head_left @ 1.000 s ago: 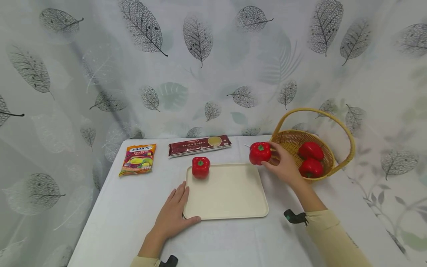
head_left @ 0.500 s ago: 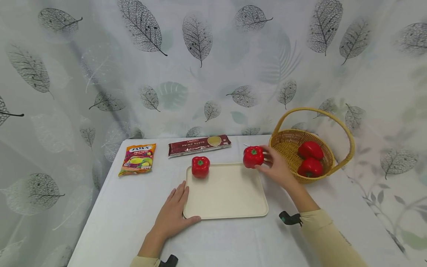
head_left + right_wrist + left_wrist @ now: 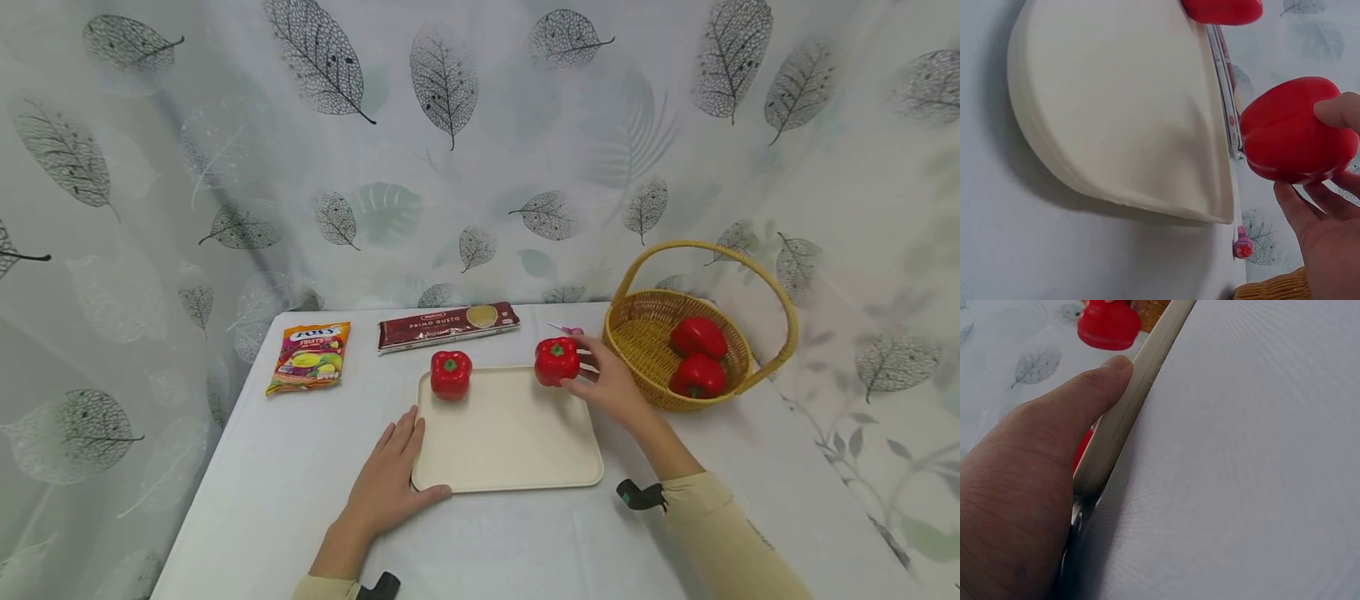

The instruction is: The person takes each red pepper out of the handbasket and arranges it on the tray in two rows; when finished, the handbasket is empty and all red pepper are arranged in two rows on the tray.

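Head view: the red pepper (image 3: 555, 362), probably light, stiff, slippery, is aptly held by its sides in the right grip (image 3: 615, 387).

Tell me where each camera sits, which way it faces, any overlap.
Head: head-worn, facing forward-down at tray, basket; left hand, right hand, sleeves show.
Left wrist: on that wrist, facing tray edge and tablecloth; thumb shows.
Right wrist: on that wrist, facing tray and held pepper; fingers show.
Head and right wrist share tray, held pepper.
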Action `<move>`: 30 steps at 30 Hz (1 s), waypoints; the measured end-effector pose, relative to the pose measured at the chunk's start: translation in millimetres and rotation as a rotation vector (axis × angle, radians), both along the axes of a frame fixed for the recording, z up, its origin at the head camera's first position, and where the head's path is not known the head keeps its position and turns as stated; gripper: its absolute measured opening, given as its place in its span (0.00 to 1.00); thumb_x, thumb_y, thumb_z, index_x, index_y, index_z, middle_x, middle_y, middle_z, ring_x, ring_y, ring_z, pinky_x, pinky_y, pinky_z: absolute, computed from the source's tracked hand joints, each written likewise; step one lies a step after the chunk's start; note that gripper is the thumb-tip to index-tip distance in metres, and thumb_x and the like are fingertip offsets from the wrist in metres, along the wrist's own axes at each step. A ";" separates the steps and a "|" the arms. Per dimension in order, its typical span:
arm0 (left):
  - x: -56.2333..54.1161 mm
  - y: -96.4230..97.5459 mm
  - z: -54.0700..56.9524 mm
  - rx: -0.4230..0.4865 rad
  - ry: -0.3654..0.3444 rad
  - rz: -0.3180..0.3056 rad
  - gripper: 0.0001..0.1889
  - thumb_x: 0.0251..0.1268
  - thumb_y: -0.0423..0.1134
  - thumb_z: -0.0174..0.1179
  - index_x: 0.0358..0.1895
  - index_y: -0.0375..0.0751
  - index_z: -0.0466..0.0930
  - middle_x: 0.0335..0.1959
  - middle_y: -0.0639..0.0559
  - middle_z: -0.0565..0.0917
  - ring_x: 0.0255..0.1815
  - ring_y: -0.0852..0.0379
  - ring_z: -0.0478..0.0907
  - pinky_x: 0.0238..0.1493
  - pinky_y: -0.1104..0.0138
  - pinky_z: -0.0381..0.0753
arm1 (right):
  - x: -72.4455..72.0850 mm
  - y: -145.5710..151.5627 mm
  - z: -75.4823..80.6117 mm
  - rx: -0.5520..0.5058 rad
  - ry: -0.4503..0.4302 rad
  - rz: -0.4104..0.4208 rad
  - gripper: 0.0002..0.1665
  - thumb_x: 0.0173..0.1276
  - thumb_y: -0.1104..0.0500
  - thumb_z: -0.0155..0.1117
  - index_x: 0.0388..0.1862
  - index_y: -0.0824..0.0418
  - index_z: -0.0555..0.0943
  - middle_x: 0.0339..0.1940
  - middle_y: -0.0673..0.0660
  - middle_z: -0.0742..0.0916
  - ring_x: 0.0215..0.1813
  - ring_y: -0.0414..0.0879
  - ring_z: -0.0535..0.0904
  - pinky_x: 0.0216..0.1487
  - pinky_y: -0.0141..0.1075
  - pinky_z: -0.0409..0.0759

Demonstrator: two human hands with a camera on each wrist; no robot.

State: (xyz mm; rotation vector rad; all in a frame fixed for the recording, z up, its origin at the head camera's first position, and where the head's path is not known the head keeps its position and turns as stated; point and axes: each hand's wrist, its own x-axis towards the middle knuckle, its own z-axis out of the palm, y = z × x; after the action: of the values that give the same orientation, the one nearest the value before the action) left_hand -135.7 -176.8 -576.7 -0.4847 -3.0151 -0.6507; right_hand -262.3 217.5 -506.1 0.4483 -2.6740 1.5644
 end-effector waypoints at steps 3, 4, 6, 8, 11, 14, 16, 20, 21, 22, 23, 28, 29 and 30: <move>-0.1 -0.2 -0.7 -0.006 0.004 0.001 0.66 0.58 0.84 0.60 0.87 0.37 0.56 0.90 0.46 0.50 0.89 0.50 0.48 0.87 0.53 0.45 | -0.2 -1.9 -3.5 0.012 -0.022 0.001 0.52 0.64 0.62 0.84 0.83 0.62 0.67 0.75 0.66 0.78 0.73 0.67 0.77 0.68 0.57 0.81; 0.0 -0.3 -0.9 -0.008 0.005 0.002 0.66 0.58 0.84 0.60 0.87 0.37 0.56 0.90 0.46 0.50 0.89 0.50 0.48 0.87 0.53 0.46 | -0.2 -2.4 -4.6 0.017 -0.026 0.002 0.52 0.64 0.62 0.84 0.83 0.61 0.68 0.75 0.66 0.78 0.73 0.67 0.77 0.68 0.57 0.81; 0.1 -0.3 -1.2 -0.011 0.004 0.002 0.66 0.58 0.85 0.59 0.87 0.37 0.56 0.90 0.46 0.50 0.89 0.50 0.48 0.87 0.53 0.46 | -0.3 -3.2 -6.9 0.028 -0.029 0.003 0.52 0.64 0.62 0.84 0.83 0.61 0.68 0.75 0.66 0.78 0.73 0.67 0.77 0.68 0.56 0.82; 0.3 -0.3 -1.4 -0.010 0.005 0.003 0.66 0.58 0.85 0.59 0.87 0.37 0.56 0.90 0.46 0.50 0.89 0.50 0.48 0.87 0.53 0.46 | -0.6 -3.7 -9.2 0.041 -0.026 -0.001 0.51 0.64 0.62 0.84 0.82 0.60 0.69 0.75 0.65 0.78 0.72 0.66 0.78 0.67 0.55 0.82; 0.4 -0.4 -1.6 -0.006 0.006 0.002 0.66 0.58 0.85 0.59 0.87 0.37 0.56 0.90 0.46 0.50 0.89 0.50 0.48 0.87 0.53 0.46 | -0.8 -3.7 -13.0 0.060 -0.013 0.009 0.51 0.64 0.62 0.83 0.82 0.61 0.68 0.75 0.66 0.78 0.72 0.67 0.78 0.67 0.54 0.83; 0.3 -0.7 -1.8 -0.008 0.004 0.002 0.67 0.58 0.85 0.58 0.87 0.37 0.56 0.90 0.46 0.50 0.89 0.51 0.48 0.87 0.53 0.45 | -1.4 -3.6 -16.4 0.068 -0.012 0.013 0.51 0.64 0.62 0.84 0.82 0.61 0.68 0.75 0.67 0.78 0.72 0.68 0.79 0.67 0.54 0.82; 0.1 -1.0 -2.0 -0.009 0.003 0.002 0.67 0.58 0.86 0.58 0.87 0.37 0.56 0.90 0.46 0.50 0.89 0.51 0.48 0.87 0.54 0.45 | -1.5 -3.6 -17.8 0.072 -0.017 0.016 0.51 0.64 0.61 0.84 0.82 0.60 0.68 0.75 0.67 0.78 0.71 0.68 0.79 0.68 0.54 0.82; -0.2 -1.7 -2.3 -0.009 0.001 0.001 0.67 0.58 0.86 0.57 0.88 0.37 0.55 0.91 0.46 0.49 0.89 0.51 0.47 0.87 0.54 0.45 | -1.2 -4.6 -19.7 0.075 -0.037 0.013 0.50 0.65 0.60 0.84 0.82 0.58 0.69 0.75 0.65 0.78 0.72 0.66 0.79 0.69 0.54 0.82; -0.2 -1.7 -2.4 -0.008 0.002 0.000 0.67 0.58 0.86 0.57 0.88 0.37 0.55 0.91 0.46 0.49 0.89 0.51 0.47 0.87 0.54 0.45 | -0.8 -4.8 -19.8 0.075 -0.040 0.013 0.50 0.65 0.60 0.83 0.82 0.58 0.69 0.76 0.65 0.78 0.72 0.66 0.79 0.69 0.54 0.82; -0.2 -1.8 -2.4 -0.007 0.001 0.000 0.67 0.58 0.86 0.57 0.88 0.37 0.55 0.91 0.46 0.49 0.90 0.51 0.47 0.87 0.54 0.45 | -0.3 -5.3 -19.7 0.073 -0.044 0.013 0.50 0.65 0.60 0.83 0.82 0.58 0.69 0.76 0.65 0.78 0.72 0.66 0.79 0.69 0.54 0.82; -0.3 -1.8 -2.3 -0.006 -0.001 0.000 0.67 0.58 0.86 0.57 0.88 0.37 0.55 0.91 0.46 0.49 0.90 0.51 0.47 0.87 0.54 0.45 | 0.1 -5.7 -19.9 0.074 -0.047 0.014 0.50 0.65 0.60 0.83 0.82 0.58 0.69 0.75 0.64 0.78 0.72 0.65 0.79 0.69 0.54 0.81; -0.1 -1.7 -1.8 -0.004 -0.005 0.001 0.67 0.59 0.85 0.58 0.88 0.37 0.55 0.91 0.47 0.49 0.90 0.51 0.47 0.87 0.54 0.45 | 1.3 -7.6 -20.3 0.073 -0.051 0.014 0.50 0.65 0.59 0.83 0.83 0.58 0.69 0.75 0.65 0.79 0.71 0.65 0.79 0.68 0.54 0.82; 0.0 -1.8 -1.7 -0.004 -0.005 0.001 0.67 0.59 0.85 0.58 0.88 0.37 0.55 0.91 0.46 0.49 0.90 0.51 0.47 0.87 0.54 0.45 | 1.3 -7.8 -20.4 0.073 -0.052 0.013 0.50 0.65 0.60 0.83 0.83 0.58 0.69 0.75 0.64 0.79 0.71 0.65 0.79 0.68 0.54 0.82; 0.1 -1.9 -1.6 -0.002 -0.004 0.000 0.66 0.59 0.85 0.58 0.88 0.37 0.55 0.91 0.46 0.49 0.89 0.51 0.47 0.87 0.54 0.45 | 1.4 -8.0 -20.6 0.071 -0.055 0.012 0.50 0.65 0.60 0.83 0.83 0.59 0.69 0.75 0.64 0.79 0.72 0.65 0.79 0.68 0.54 0.82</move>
State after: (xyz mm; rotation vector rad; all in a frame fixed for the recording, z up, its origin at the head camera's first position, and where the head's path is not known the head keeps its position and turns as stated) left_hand -135.6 -178.7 -578.2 -0.4834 -3.0199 -0.6493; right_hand -260.9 209.4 -526.7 0.4307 -2.7807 1.5106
